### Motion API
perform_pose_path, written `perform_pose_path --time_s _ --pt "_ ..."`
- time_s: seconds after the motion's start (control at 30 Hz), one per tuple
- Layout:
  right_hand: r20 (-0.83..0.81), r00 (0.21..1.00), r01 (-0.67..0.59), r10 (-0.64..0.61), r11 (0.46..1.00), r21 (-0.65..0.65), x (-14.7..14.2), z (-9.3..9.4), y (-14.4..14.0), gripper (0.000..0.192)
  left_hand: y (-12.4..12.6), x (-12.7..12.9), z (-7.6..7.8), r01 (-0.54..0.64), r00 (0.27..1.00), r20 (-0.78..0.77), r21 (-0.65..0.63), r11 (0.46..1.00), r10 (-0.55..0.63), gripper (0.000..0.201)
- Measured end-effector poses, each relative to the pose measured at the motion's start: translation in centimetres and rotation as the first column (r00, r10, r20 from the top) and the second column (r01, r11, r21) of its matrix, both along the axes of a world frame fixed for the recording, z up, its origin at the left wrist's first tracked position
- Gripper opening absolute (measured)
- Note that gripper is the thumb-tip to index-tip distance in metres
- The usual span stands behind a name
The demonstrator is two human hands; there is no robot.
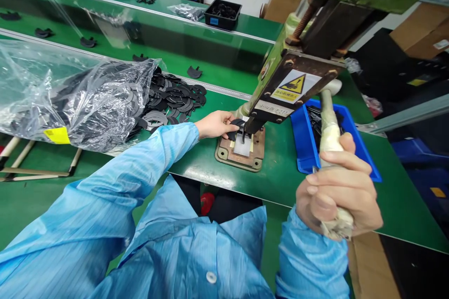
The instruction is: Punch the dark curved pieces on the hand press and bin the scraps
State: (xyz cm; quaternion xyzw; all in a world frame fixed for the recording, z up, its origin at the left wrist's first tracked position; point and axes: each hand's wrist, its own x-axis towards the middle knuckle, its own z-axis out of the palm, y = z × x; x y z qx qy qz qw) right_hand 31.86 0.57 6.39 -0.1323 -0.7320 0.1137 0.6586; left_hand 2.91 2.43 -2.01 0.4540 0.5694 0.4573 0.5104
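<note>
Blue-sleeved, my left hand [218, 124] pinches a black part [239, 122] near the frame's centre, thumb and fingers almost together; its outline is hard to make out against the press [308, 67], whose top the upper edge cuts off. At right, my right hand [342, 189] wraps the pale lever [328, 119], fingers hiding its lower stretch.

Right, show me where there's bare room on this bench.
The glossy green tabletop is bare between the rusty square metal base and the blue plastic bin, and right of that bin. Crowded: the left, with black curved flat pieces and a clear plastic bag; and the base, by the left hand.
</note>
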Motion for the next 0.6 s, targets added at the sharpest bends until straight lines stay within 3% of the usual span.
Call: perform_pose_path --time_s 0.2,0.47,0.6 --pt "-0.051 0.998 0.038 -0.038 0.999 0.0 -0.5 -0.3 0.1 0.044 0.8 -0.5 -0.1 0.054 0.997 -0.06 -0.044 0.998 -0.056 0.027" --pt "-0.025 1.0 0.014 -0.014 1.0 -0.027 -0.1 -0.3 0.0 0.048 1.0 -0.9 0.3 0.111 0.994 0.03 -0.07 0.991 -0.109 0.038" --pt "-0.025 0.997 0.068 -0.068 0.998 0.001 -0.2 -0.7 0.3 0.048 0.9 -0.9 0.2 0.121 0.991 0.055 -0.065 0.99 -0.118 0.036"
